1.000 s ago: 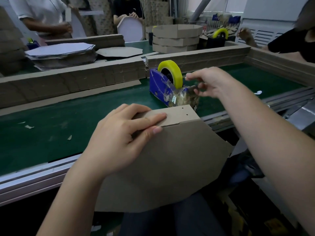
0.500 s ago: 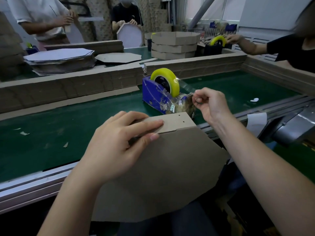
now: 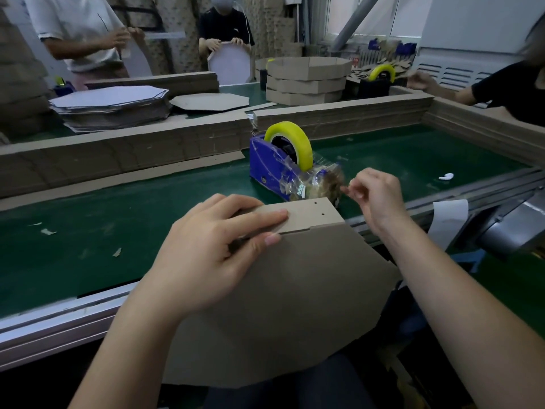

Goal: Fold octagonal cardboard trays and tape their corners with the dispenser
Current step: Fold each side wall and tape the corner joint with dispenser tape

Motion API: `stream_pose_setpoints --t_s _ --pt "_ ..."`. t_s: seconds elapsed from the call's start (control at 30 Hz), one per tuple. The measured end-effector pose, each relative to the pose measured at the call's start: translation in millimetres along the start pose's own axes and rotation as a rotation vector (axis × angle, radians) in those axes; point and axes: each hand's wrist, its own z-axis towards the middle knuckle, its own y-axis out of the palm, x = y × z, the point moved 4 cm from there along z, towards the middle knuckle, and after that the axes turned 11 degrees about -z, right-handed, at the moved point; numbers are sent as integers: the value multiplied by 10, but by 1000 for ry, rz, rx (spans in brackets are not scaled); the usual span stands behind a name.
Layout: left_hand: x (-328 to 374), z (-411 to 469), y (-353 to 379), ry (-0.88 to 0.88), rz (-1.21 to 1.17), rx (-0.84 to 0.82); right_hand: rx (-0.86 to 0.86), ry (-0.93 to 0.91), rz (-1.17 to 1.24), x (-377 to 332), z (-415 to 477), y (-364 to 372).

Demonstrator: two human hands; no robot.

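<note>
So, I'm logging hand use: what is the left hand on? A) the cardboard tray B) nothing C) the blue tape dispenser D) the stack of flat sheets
A: the left hand grips the folded edge of the tray, and the tape dispenser stands untouched beyond it.

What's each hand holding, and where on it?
Left hand holds the cardboard tray at its folded top flap. Right hand pinches near the tape dispenser, likely a tape end; unclear.
</note>
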Motion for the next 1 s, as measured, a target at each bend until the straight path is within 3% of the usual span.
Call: stream_pose_setpoints --t_s 0.17,0.23,0.47,0.6,0.73,1.0 --pt "-11 0 -2 -9 -8 2 99 -109 -784 -89 6 -154" --pt "-6 -4 7 -5 -11 2 169 -118 -891 -228 -46 -222" --pt "7 27 10 18 -28 31 109 -446 -231 -1010 -1234 213" --pt "5 20 9 36 -13 39 -17 -228 77 -847 -1763 560" --pt "15 2 -9 34 -55 13 64 76 180 -563 -1852 706" --pt "20 -19 -17 -17 -120 -37 153 179 201 -490 -1882 764"
